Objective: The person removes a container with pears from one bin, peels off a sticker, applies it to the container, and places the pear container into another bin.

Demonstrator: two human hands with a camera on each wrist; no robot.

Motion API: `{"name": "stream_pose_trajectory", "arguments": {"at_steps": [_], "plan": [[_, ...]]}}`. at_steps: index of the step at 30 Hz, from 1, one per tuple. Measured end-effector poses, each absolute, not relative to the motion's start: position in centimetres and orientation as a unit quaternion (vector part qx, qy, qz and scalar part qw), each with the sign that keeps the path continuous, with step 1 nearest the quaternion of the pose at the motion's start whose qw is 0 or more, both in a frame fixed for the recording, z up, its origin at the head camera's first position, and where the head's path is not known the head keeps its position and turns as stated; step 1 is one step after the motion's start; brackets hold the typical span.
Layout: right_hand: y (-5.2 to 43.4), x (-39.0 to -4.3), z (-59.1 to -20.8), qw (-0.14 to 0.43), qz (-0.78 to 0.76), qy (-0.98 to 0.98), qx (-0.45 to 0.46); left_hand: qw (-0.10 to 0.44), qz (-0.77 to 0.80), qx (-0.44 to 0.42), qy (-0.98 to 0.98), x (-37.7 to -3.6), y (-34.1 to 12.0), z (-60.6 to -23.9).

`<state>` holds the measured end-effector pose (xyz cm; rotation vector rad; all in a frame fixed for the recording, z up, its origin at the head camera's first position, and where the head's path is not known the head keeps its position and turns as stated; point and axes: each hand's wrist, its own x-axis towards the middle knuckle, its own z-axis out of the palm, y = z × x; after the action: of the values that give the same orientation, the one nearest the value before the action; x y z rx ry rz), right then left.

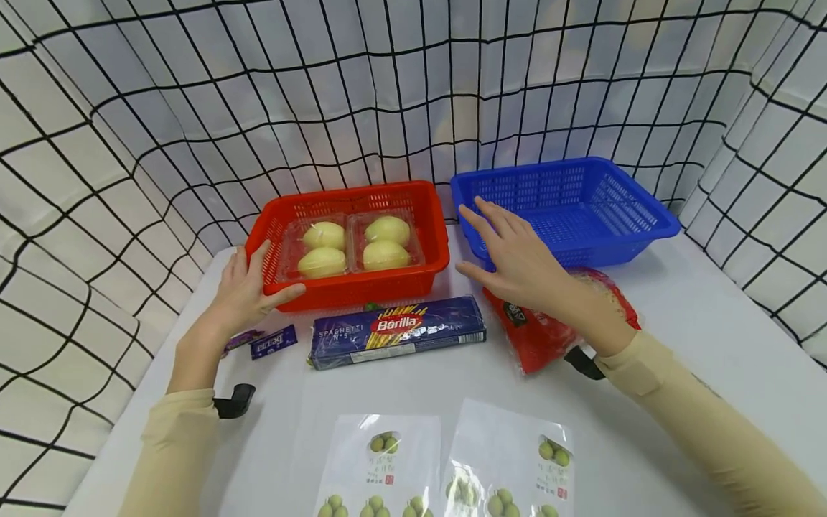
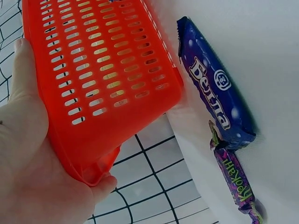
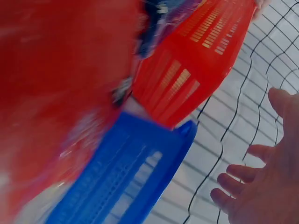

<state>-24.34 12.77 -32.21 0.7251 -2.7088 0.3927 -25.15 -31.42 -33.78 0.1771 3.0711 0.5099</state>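
Note:
My left hand (image 1: 239, 298) grips the left end of a red perforated basket (image 1: 368, 287), its thumb along the near wall. In the left wrist view the hand lies around the basket's rim and corner. Two clear plastic packs inside hold pale yellow-green fruits (image 1: 321, 263). My right hand (image 1: 517, 258) hovers with fingers spread in front of the left end of a blue perforated basket (image 1: 614, 248). Nothing is in that hand; the right wrist view shows its fingers (image 3: 243, 172) apart from both baskets. Below the right forearm lies a red plastic package (image 1: 539, 337), partly hidden.
A blue Barilla spaghetti box (image 1: 397, 330) lies before the red basket. Left of it are a blue-wrapped candy (image 1: 273, 342) and a purple-wrapped one (image 2: 236, 179). Two sheets (image 1: 381, 467) printed with green fruit lie at the front. Black netting (image 1: 420, 100) surrounds the white table (image 1: 284, 424).

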Motion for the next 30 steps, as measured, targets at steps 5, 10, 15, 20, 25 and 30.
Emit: {"name": "stream_pose_trajectory", "arguments": {"at_steps": [5, 10, 15, 20, 25, 30], "plan": [[8.4, -26.2, -31.7, 0.123, 0.184, -0.939, 0.263, 0.008, 0.161, 0.044, 0.986, -24.2, -32.4, -33.8], [5.4, -27.5, -31.5, 0.075, 0.221, -0.938, 0.255, 0.001, 0.157, 0.050, 0.986, -23.9, -32.6, -33.7], [3.0, -28.7, -29.7, 0.056, 0.208, -0.943, 0.252, -0.009, 0.160, 0.053, 0.986, -24.5, -31.8, -33.1], [0.5, -29.9, -27.8, 0.009, 0.155, -0.958, 0.240, -0.010, 0.160, 0.056, 0.985, -24.8, -31.6, -32.9], [-1.1, -31.3, -26.7, -0.072, 0.077, -0.970, 0.219, -0.003, 0.164, 0.057, 0.985, -24.8, -31.1, -33.4], [-2.6, -33.1, -25.5, -0.168, 0.032, -0.963, 0.207, 0.000, 0.169, 0.049, 0.984, -24.8, -31.0, -33.5]]}}
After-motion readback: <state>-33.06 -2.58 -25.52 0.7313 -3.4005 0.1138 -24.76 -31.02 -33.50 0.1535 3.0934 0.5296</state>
